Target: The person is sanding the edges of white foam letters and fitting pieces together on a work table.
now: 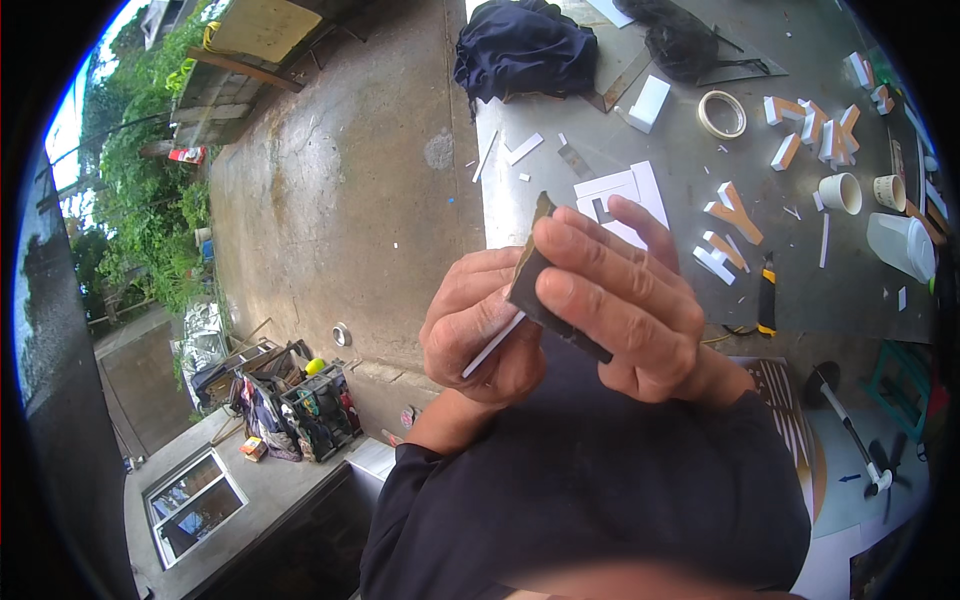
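My left hand [484, 326] grips a thin white strip [493, 345] that shows between its thumb and fingers. In my right hand [622, 300] is a dark piece of sandpaper [546, 289], its fingers lying over it. The sandpaper meets the upper end of the strip, close to my left fingertips. Just beyond my right hand lie white sheet pieces with a cut-out [649, 199]. Block letters with white and tan faces stand to the right, among them a Y [739, 217] and an H [714, 259].
The metal table holds a masking tape roll [721, 115], paper cups [840, 193], a clear plastic container [900, 244], dark cloth [525, 52], a white block [649, 105] and scattered offcuts. A yellow and black cutter [766, 300] lies at the near edge. Concrete floor [337, 187] extends left.
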The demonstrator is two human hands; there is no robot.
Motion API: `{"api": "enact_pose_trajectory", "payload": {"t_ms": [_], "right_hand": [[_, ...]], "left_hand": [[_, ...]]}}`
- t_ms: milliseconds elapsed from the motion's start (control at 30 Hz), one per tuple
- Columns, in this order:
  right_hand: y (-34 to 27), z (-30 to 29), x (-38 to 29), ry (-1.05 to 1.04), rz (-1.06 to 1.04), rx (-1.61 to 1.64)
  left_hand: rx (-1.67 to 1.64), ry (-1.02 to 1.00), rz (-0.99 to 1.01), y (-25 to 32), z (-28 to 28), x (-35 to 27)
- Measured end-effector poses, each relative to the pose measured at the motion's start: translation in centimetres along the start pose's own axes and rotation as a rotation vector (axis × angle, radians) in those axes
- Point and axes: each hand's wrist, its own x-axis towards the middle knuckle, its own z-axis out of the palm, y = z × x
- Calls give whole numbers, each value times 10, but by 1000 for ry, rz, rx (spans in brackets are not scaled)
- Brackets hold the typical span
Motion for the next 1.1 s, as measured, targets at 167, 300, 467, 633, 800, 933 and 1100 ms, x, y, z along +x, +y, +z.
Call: {"api": "enact_pose_trajectory", "payload": {"t_ms": [167, 300, 467, 633, 800, 933, 1100], "right_hand": [[-7, -3, 2, 15, -29, 23], [1, 0, 4, 12, 49, 5], [8, -11, 6, 47, 38, -174], [29, -31, -6, 306, 29, -140], [12, -52, -9, 97, -30, -95], [4, -38, -10, 34, -214, -164], [12, -24, -4, 92, -275, -138]], "left_hand": [[61, -35, 36, -2, -3, 0], [14, -59, 56, 4, -2, 7], [95, -66, 120, 3, -3, 12], [585, -292, 286, 34, -23, 29], [756, -305, 435, 34, -26, 38], [744, -321, 475, 33, -27, 42], [803, -448, 553, 38, -32, 44]]}}
